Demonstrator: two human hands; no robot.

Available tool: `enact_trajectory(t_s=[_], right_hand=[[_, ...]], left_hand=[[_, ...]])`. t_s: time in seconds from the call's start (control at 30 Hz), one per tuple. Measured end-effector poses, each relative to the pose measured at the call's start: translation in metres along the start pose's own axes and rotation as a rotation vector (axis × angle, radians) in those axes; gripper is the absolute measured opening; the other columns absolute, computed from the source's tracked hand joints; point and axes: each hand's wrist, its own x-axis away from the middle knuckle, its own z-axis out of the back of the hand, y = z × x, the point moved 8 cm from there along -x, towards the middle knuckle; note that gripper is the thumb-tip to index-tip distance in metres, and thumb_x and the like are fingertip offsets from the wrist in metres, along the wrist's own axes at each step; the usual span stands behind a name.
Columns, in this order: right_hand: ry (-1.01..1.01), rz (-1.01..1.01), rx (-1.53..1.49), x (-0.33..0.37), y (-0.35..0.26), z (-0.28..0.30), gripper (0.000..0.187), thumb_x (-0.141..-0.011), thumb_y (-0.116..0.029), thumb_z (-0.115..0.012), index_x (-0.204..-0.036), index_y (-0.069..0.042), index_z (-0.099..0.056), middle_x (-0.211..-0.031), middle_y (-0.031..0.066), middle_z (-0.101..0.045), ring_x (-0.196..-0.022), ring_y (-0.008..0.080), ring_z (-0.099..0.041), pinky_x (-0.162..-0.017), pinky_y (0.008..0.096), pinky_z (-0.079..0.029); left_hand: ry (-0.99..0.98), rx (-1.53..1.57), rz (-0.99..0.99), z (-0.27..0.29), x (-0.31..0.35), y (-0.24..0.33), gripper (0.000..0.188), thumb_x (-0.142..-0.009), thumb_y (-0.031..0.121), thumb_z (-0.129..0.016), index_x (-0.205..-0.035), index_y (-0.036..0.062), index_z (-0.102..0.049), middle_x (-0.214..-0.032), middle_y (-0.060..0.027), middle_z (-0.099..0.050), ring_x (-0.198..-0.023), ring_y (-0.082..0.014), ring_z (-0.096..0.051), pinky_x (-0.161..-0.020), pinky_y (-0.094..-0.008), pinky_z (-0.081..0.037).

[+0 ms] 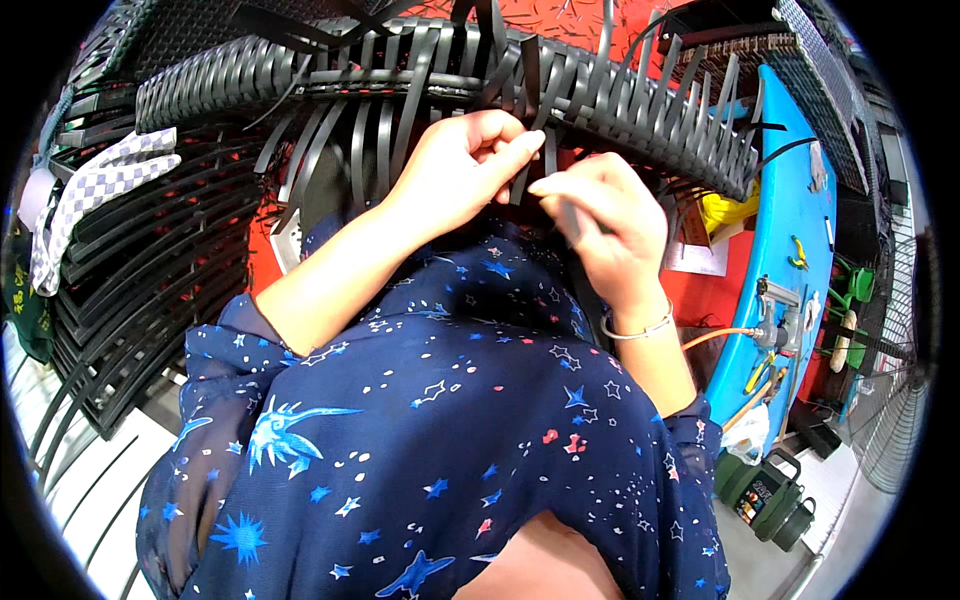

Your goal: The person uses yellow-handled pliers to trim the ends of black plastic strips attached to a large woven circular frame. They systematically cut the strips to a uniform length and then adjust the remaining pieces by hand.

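Observation:
In front of me lies a long, curved black woven piece (640,115) of flat plastic strips, with many loose strip ends sticking up and hanging down. My left hand (465,165) is closed at its near edge, thumb and forefinger pinched on a black strip (520,185) whose end hangs between my hands. Just to the right, my right hand (610,225) has its fingers curled together close to that strip. Its thumb is slightly blurred, and whatever lies between those fingertips is hidden. A bracelet (640,328) circles my right wrist.
A checked glove or sleeve (100,195) lies on the stacked black strips (160,270) at left. To the right stands a blue table (745,290) with an air tool (778,320), an orange hose (715,335) and yellow-handled cutters (798,253). A dark green jug (765,500) sits below it.

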Motion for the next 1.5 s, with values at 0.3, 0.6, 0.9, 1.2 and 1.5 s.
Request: enact_trajectory(t_s=[0.3,0.6,0.9,1.2,1.5], right_hand=[[0.047,-0.769,-0.780,0.008,0.048,-0.026,0.030,-0.102,-0.020,-0.057,-0.080,-0.002,-0.065,-0.059,-0.0049,-0.047,-0.047,0.0024,-0.035,-0.044,0.0194,-0.027],[0.230,-0.829,-0.874,0.021,0.055,-0.022,0.029,-0.099,-0.016,-0.059,-0.074,-0.001,-0.064,-0.054,-0.0064,-0.044,-0.042,0.0022,-0.032,-0.041,0.0206,-0.023],[0.282,-0.804,-0.861,0.020,0.051,-0.016,0.027,-0.097,-0.015,-0.061,-0.075,-0.001,-0.066,-0.057,-0.0060,-0.047,-0.045,0.0019,-0.034,-0.043,0.0205,-0.025],[0.385,-0.665,-0.517,0.014,0.054,-0.006,0.024,-0.097,-0.023,-0.069,-0.084,-0.002,-0.070,-0.061,-0.0049,-0.055,-0.047,0.0002,-0.043,-0.042,0.0192,-0.030],[0.344,-0.574,-0.720,0.036,0.046,-0.001,0.014,-0.094,-0.008,-0.070,-0.103,0.002,-0.068,-0.086,0.0095,-0.071,-0.072,0.0134,-0.068,-0.066,0.0245,-0.056]], left_hand=[[0.029,-0.019,-0.033,-0.002,-0.002,-0.002,0.027,-0.099,0.026,-0.065,-0.088,0.0014,-0.067,-0.067,0.0004,-0.063,-0.057,-0.0053,-0.058,-0.055,-0.0221,-0.047],[0.035,0.148,-0.067,-0.014,0.013,0.016,0.020,-0.100,0.020,-0.064,-0.088,0.0044,-0.066,-0.067,0.0039,-0.059,-0.054,-0.0027,-0.052,-0.050,-0.0197,-0.041],[0.033,0.190,-0.064,-0.024,0.014,0.017,0.017,-0.100,0.019,-0.064,-0.091,0.0040,-0.066,-0.069,0.0051,-0.059,-0.054,-0.0016,-0.049,-0.049,-0.0190,-0.039],[0.056,0.128,-0.116,-0.021,0.011,0.012,0.016,-0.101,0.019,-0.063,-0.092,0.0067,-0.067,-0.066,0.0068,-0.055,-0.050,-0.0011,-0.045,-0.045,-0.0187,-0.033],[0.055,0.113,-0.074,-0.018,0.010,0.005,0.017,-0.099,0.019,-0.066,-0.091,0.0049,-0.068,-0.076,0.0078,-0.060,-0.064,0.0013,-0.045,-0.057,-0.0173,-0.038]])
